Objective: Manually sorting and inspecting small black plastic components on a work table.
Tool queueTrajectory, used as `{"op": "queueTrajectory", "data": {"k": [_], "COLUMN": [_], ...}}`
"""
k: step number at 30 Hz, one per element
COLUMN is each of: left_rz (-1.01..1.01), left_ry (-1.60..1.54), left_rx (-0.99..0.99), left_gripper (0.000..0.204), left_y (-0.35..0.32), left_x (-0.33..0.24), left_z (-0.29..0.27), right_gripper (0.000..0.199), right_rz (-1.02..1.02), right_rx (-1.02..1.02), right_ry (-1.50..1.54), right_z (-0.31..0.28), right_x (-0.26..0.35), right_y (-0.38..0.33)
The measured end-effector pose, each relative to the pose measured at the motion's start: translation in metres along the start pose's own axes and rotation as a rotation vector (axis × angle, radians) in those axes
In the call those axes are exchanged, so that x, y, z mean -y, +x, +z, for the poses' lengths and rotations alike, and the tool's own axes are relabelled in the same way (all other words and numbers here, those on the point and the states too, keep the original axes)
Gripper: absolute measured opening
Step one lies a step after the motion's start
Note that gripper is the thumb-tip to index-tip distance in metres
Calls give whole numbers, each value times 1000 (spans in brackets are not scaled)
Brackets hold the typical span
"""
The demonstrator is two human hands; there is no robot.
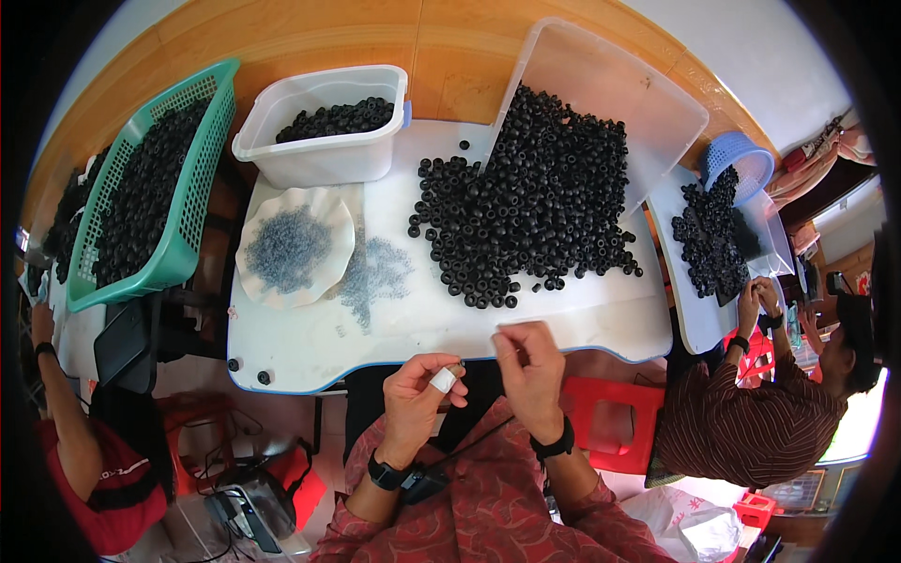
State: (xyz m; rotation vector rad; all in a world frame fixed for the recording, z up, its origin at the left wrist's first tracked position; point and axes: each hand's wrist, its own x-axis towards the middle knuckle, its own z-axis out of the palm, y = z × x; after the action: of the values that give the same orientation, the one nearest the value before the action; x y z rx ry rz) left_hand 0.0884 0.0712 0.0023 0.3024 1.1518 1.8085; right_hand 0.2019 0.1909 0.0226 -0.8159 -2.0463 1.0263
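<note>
My left hand [415, 399] is closed in front of the table's near edge, with a white wrap [443, 379] around a finger. A small dark piece shows at its fingertips, too small to name. To its right, my right hand [532, 372] is raised over the near edge with thumb and forefinger curled together; what they pinch, if anything, does not show. Beyond both hands lies a heap of small black ring-shaped pieces [526, 206], spilling from a tipped clear plastic bin [648, 103]. At the left, a white wavy-rimmed dish [330, 208] holds tiny translucent grey-blue pieces [289, 249].
More tiny pieces [374, 277] lie beside the dish on the white table [450, 328]. Behind stands a white tub [324, 164] of black pieces; a green basket [188, 220] is at left. People work on both sides. A red stool [615, 427] stands right of me.
</note>
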Motion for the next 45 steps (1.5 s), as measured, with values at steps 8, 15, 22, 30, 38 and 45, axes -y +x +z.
{"op": "queueTrajectory", "data": {"k": [8, 15, 22, 30, 38, 45], "left_rz": [17, 26, 52, 127, 129, 192], "left_ry": [-3, 20, -11, 19, 19, 77], "left_rx": [25, -15, 19, -10, 23, 55], "left_gripper": [15, 16, 16, 17, 17, 16], "left_y": [-1, -2, -1, 0, -3, -4], "left_x": [0, -1, -4, -8, -8, -7], "left_z": [-3, -8, -7, -5, -10, -13], "right_gripper": [23, 19, 25, 31, 32, 36], "right_rz": [-42, -40, 272, 132, -72, -150], "right_rx": [-243, -200, 2, 87, 122, 126], "right_ry": [-459, -403, 314, 293, 9, -59], "right_z": [0, 3, 5, 14, 16, 16], "right_x": [-28, -34, -17, 15, 30, 33], "right_y": [31, 27, 6, -7, -9, -11]}}
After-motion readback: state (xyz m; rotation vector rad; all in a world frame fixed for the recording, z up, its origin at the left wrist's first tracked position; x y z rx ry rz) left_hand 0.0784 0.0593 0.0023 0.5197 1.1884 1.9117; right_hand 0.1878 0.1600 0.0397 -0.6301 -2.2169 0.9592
